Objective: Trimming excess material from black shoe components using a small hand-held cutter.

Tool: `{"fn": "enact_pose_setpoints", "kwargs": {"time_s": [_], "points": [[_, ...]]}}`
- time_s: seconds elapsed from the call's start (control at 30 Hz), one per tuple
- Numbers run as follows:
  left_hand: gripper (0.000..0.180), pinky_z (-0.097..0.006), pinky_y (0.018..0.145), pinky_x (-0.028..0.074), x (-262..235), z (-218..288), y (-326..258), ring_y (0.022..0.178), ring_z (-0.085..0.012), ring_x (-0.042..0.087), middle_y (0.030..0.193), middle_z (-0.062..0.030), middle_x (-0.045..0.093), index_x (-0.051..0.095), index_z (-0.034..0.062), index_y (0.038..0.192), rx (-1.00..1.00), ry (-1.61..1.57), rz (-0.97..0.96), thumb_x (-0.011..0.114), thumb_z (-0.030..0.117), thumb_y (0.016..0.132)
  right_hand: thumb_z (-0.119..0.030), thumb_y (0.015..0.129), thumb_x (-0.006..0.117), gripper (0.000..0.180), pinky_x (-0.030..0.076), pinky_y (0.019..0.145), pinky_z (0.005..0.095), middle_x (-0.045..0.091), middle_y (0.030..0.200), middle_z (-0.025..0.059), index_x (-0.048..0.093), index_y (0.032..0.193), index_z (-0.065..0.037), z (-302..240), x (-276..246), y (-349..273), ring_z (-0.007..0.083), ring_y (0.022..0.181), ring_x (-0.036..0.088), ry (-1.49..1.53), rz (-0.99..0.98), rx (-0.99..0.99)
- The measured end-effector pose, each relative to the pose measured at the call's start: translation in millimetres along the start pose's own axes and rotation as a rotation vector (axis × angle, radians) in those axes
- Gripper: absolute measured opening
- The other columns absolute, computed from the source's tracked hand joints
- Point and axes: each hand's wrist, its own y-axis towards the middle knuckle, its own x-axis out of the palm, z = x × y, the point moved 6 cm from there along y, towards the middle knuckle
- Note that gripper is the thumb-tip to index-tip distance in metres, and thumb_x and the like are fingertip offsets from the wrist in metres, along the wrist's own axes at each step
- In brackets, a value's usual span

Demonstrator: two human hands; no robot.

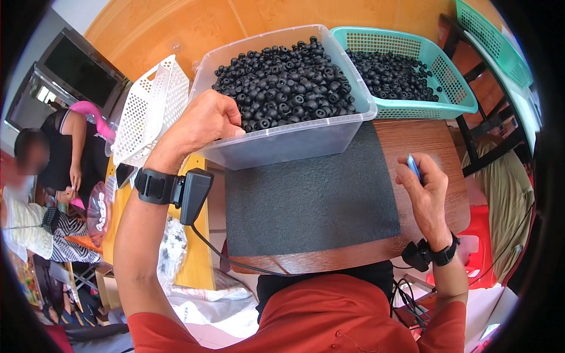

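My left hand (215,120) is curled over the near left corner of a clear plastic bin (288,141). Its fingertips are partly hidden, so I cannot tell what they pinch. Small round black pieces (288,88), each with a hole, are heaped in the bin. Above the right side of the table, my right hand (425,191) is closed around a slim blue pen-like tool (414,167); only one end of it shows. A dark textured mat (312,200) lies between my hands, with the bin standing on its far part.
A green mesh basket (424,109) with more black pieces stands at the back right. To the left is a white perforated basket (150,106). Another person (73,141) is at the far left. A red stool (485,253) stands at lower right. A cable hangs from my left wrist device (194,194).
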Motion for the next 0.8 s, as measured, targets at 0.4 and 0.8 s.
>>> {"fn": "enact_pose_setpoints", "kwargs": {"time_s": [0.4, 0.8], "points": [[0.022, -0.02, 0.066, 0.044, -12.9, -17.9, -29.9, 0.073, -0.0068, 0.055, 0.08, 0.0011, 0.059, 0.062, 0.0019, 0.091, 0.094, -0.599, 0.371, 0.075, 0.004, 0.072, -0.008, 0.085, 0.065, 0.015, 0.044, 0.059, 0.0232, 0.058, 0.073, 0.0032, 0.061, 0.095, 0.003, -0.6, 12.4, -29.9, 0.0075, 0.067, 0.053, 0.094, -0.024, 0.042], [0.03, -0.024, 0.061, 0.051, 122.0, 48.7, -87.7, 0.072, -0.0148, 0.062, 0.087, -0.015, 0.066, 0.063, -0.0036, 0.106, 0.073, -1.361, -0.052, 0.072, 0.004, 0.079, -0.004, 0.082, 0.066, 0.015, 0.042, 0.053, 0.0268, 0.055, 0.068, 0.0086, 0.06, 0.095, 0.002, -14.4, 37.1, -61.4, 0.0128, 0.058, 0.052, 0.095, -0.155, -0.007]]}}
